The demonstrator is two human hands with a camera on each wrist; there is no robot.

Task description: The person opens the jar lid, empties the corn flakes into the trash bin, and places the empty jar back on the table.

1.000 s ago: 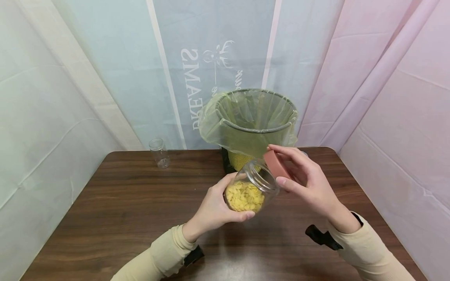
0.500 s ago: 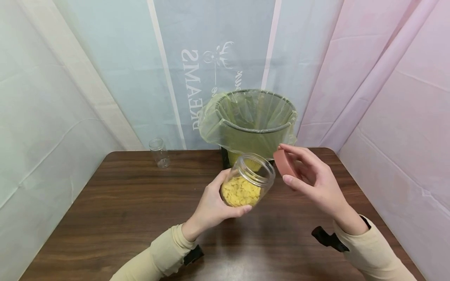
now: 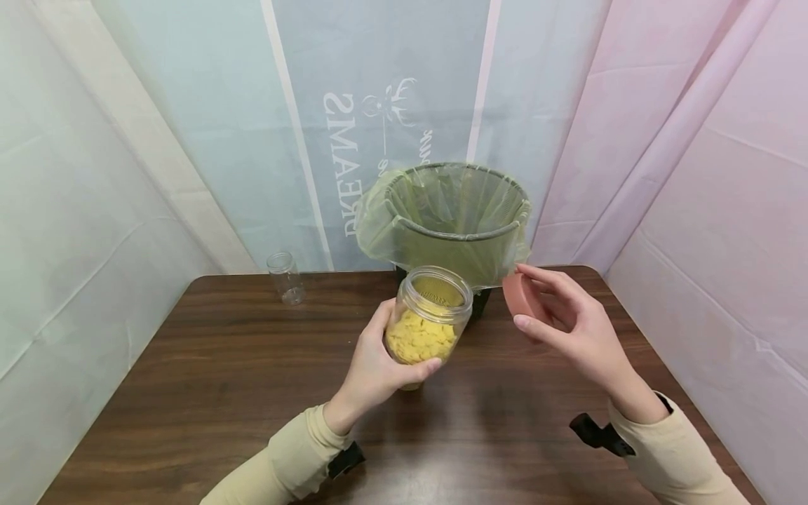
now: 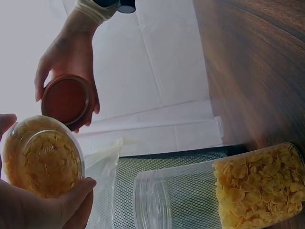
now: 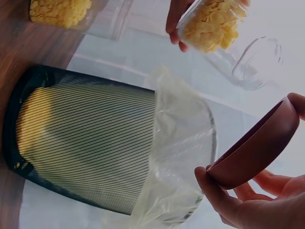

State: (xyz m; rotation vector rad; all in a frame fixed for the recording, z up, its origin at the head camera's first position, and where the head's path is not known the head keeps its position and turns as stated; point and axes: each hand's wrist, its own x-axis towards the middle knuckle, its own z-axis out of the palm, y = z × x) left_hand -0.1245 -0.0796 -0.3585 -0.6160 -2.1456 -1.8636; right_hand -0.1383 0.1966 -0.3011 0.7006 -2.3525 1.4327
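Jar point(image 3: 421, 333) and lid point(image 3: 520, 297) moved apart: left hand point(image 3: 370, 365) clamped round jar, right hand point(image 3: 583, 333) pinching lid, bin point(image 3: 451, 254) near far edge of bench point(image 3: 208, 393).

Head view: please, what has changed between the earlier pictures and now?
The right hand has moved right with the lid, farther from the held jar. The left hand has shifted this jar left and turned it more upright. Neither hand let go. The bin and far-left jar stayed.
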